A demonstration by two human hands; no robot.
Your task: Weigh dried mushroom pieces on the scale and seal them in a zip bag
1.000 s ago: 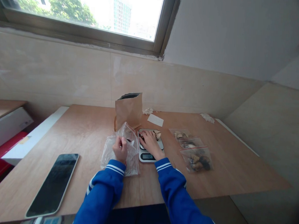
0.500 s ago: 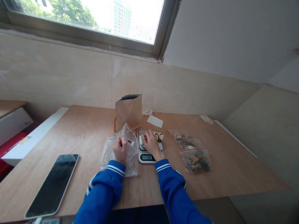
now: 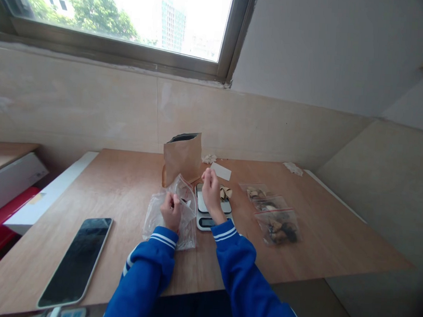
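My left hand (image 3: 171, 210) is closed on the edge of a clear plastic zip bag (image 3: 154, 217), which lies open on the table. Above a small digital kitchen scale (image 3: 202, 201) I see my right hand (image 3: 212, 190), raised with its fingers bunched together; whatever may be between the fingertips is hidden. Pale dried slices (image 3: 226, 193) rest on the scale's right side, partly behind that hand. The scale's display is too small to read. A brown paper pouch (image 3: 182, 159) stands open just behind the zip bag.
Filled zip bags (image 3: 278, 227) of dried pieces lie right of the scale. A white card (image 3: 220, 171) and a crumpled tissue (image 3: 209, 159) are at the back, another tissue (image 3: 293, 168) further right. A large phone (image 3: 75, 262) lies at the left front. A window (image 3: 134, 18) is above.
My right hand has lifted off the scale and moved up and slightly left, its fingers drawing together. My left hand stays on the zip bag.
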